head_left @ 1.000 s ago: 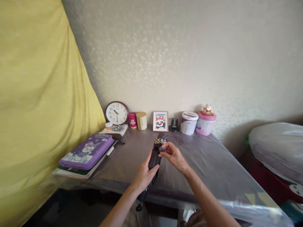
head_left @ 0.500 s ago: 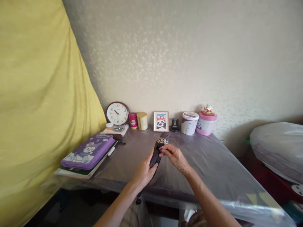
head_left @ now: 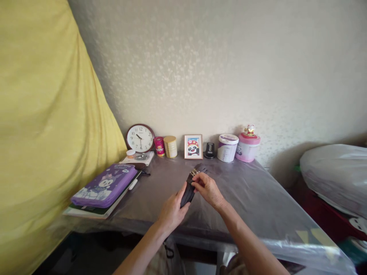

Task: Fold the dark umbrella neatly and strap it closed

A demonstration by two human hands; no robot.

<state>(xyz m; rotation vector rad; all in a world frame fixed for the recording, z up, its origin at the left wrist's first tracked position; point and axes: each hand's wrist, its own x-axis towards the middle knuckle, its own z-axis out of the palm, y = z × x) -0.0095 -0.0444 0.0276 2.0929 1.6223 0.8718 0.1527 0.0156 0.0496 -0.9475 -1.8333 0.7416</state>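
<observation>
A folded black umbrella (head_left: 187,192) with a light checkered patch near its far end is held slantwise above the table's near half. My left hand (head_left: 173,208) is wrapped round its lower part, thumb on the near side. From its lower end a dark wrist loop (head_left: 169,252) hangs below the table edge. My right hand (head_left: 208,189) is closed in a pinch at the umbrella's upper part, just under the checkered patch. The fingers seem to press on the closing strap, though they cover most of it.
The table (head_left: 243,202) has a clear plastic cover. At its left lie a purple case (head_left: 104,185) and notebooks. Along the wall stand a clock (head_left: 140,138), a pink can (head_left: 159,146), a yellow tin (head_left: 171,147), a picture frame (head_left: 193,146) and tubs (head_left: 228,148).
My right hand has moved slightly left and closer against the umbrella; the strap end that stuck out is now under its fingers. The wrist loop has swung. The view has shifted a little.
</observation>
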